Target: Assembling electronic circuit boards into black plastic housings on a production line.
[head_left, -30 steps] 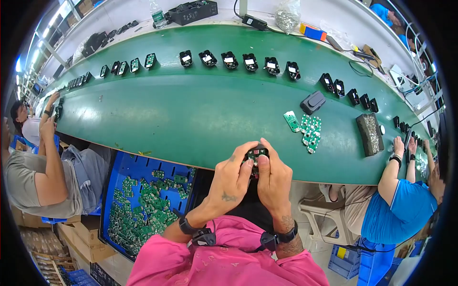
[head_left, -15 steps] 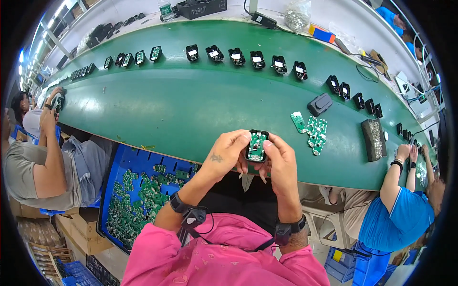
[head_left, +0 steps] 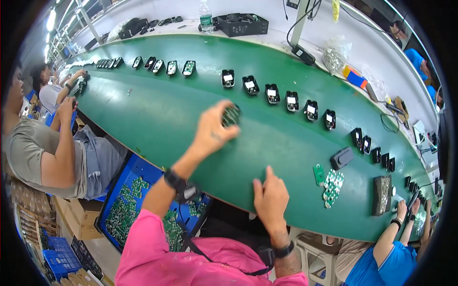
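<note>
My left hand (head_left: 213, 127) is closed round a small black casing with a green circuit board (head_left: 232, 116) in it, held over the green bench and partly hidden by my fingers. Lower and to the right, my right hand (head_left: 272, 200) hovers near the bench's front edge, thumb and forefinger apart, with nothing in it. Beyond the left hand stands a row of open black casings with white labels inside (head_left: 272, 93). Farther left are casings holding green boards (head_left: 189, 68). Loose green circuit boards (head_left: 333, 187) lie in a small pile to the right, near a closed dark casing (head_left: 342, 158).
A blue bin of circuit boards (head_left: 125, 209) sits below the bench on the left. A dark block-shaped box (head_left: 381, 195) stands at right. Along the back shelf are a bottle (head_left: 205, 19) and a black crate (head_left: 242, 25). Co-workers sit left (head_left: 43, 162) and right (head_left: 381, 257).
My hands have parted. The left has carried the casing with its board forward and left over the bench; the right has let go and opened. The whole view has shifted.
</note>
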`<state>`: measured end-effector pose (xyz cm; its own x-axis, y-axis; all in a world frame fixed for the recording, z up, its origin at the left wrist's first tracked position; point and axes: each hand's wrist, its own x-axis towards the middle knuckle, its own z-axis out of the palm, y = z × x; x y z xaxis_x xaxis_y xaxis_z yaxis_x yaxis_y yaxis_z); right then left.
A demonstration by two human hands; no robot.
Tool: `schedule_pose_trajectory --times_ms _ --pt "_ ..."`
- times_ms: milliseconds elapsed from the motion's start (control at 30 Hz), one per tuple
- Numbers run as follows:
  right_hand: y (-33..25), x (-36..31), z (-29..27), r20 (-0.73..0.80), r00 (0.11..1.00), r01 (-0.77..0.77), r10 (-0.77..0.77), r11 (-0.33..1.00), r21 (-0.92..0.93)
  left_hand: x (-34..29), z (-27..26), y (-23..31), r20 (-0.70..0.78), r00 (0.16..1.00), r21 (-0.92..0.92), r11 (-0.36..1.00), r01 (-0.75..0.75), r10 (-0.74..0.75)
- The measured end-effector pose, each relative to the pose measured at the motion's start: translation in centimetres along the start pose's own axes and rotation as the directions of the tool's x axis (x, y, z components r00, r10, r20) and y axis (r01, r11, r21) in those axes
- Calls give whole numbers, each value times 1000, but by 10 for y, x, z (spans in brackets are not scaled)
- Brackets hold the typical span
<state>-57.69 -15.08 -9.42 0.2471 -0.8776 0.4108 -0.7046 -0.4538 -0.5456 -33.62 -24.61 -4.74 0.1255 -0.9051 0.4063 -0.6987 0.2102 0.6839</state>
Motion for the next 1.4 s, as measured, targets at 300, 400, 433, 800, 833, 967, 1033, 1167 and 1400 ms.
schedule_pose_trajectory --times_ms 300,400,433,800,833,967,1033,1167,1400 --pt "-10 14 -7 80 991 -114 110 992 50 166 -37 -150 47 996 525 850 40 -76" --pt "-8 17 -8 45 993 -111 109 993 42 169 -36 -143 168 985 565 816 -118 26" --pt "-6 19 -6 28 988 -149 149 989 15 167 -35 -116 192 981 593 795 -129 16" --pt "71 28 -79 -302 923 -323 240 909 -264 125 3 -40 242 970 292 952 -94 22" --pt "82 28 -89 -345 906 -365 246 866 -341 101 11 -14 309 946 187 969 -160 97" --pt "103 32 -82 -237 959 -231 155 912 -339 -8 38 49 574 780 47 941 -336 250" --pt "89 33 -83 -101 951 -307 294 939 -153 -43 47 60 543 775 198 848 -492 323" --pt "42 7 -86 -187 982 5 -1 1000 17 -94 26 100 151 927 208 906 -368 342" --pt "-19 -37 -69 231 899 -421 372 594 686 -183 37 99 407 910 -374 923 87 80"
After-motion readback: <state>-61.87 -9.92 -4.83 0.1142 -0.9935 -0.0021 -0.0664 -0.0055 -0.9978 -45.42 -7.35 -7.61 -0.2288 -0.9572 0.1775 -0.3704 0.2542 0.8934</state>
